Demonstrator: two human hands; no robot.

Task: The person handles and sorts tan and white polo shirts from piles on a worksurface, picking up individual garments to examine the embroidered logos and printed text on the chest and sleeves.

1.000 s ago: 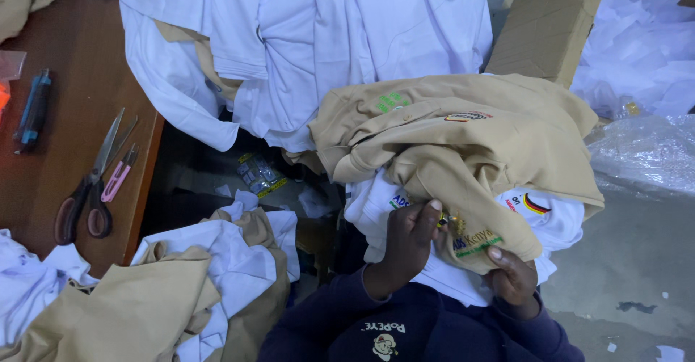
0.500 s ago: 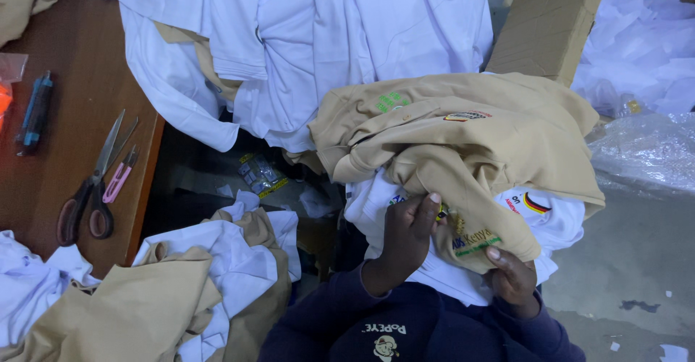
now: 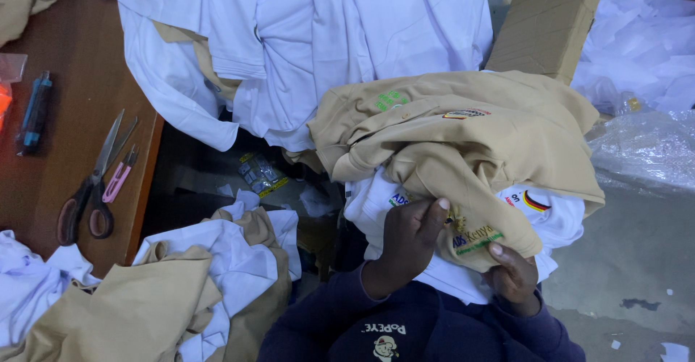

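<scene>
A tan polo shirt (image 3: 470, 145) with small embroidered patches lies bunched on my lap over a white shirt (image 3: 550, 221). My left hand (image 3: 407, 240) pinches the tan fabric at its lower fold, thumb up against the cloth. My right hand (image 3: 515, 275) grips the same fold from below, just under the embroidered patch. Both arms wear dark navy sleeves (image 3: 340, 318).
A brown wooden table (image 3: 79, 101) at left carries large scissors (image 3: 93, 181), small pink snips (image 3: 119, 174) and a blue-black tool (image 3: 32, 112). White shirts (image 3: 326, 36) hang off its far side. More tan and white garments (image 3: 174, 297) pile at lower left. A cardboard box (image 3: 550, 18) and plastic bags (image 3: 644, 145) stand right.
The hands have shifted only slightly on the tan fold; nothing else has moved.
</scene>
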